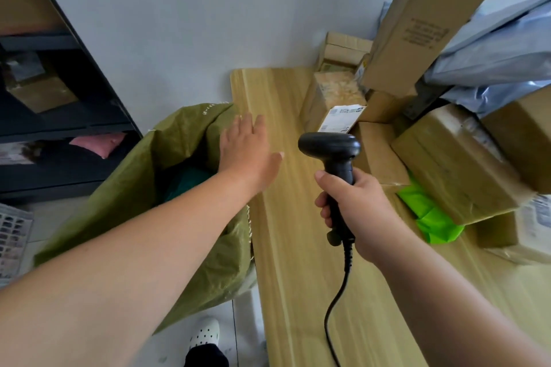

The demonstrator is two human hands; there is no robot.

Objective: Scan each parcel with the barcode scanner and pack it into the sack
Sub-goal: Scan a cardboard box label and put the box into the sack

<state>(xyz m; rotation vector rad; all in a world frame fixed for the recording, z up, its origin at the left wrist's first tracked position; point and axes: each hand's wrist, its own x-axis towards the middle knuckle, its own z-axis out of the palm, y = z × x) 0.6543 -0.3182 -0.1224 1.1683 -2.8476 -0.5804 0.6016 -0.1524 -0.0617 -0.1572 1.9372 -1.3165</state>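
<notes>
- The right hand (354,202) is clamped around the handle of the barcode scanner (334,158), whose head points away from the person, toward the far right of the worktop (280,217).
- Just beyond the scanner head lies a parcel with a white label (341,118); the label faces up and toward the scanner, so this looks like the next parcel to be read.
- That labelled parcel runs lengthwise away from the person, its near end closest to the scanner.
- The left hand (249,152) is spread flat with the fingers apart and holds nothing; it hovers over the left edge of the worktop, right beside the mouth of the sack.
- My judgement: the empty left hand must travel right, across the bare strip of worktop, to lift the labelled parcel, as the right hand is taken up with the scanner though it is nearer.
- The sack (143,194), green and woven, stands on the floor against the left edge of the worktop with its mouth open.
- Inside it something dark green (185,182) shows low down; how full the sack is I cannot tell.
- More parcels are piled at the right: brown cardboard boxes (453,164), a bright green bag (426,211) pinned under one box, grey mailers (501,53) at the far right, and a tall carton (417,24) leaning over the heap.
- So a good many parcels remain to scan.
</notes>
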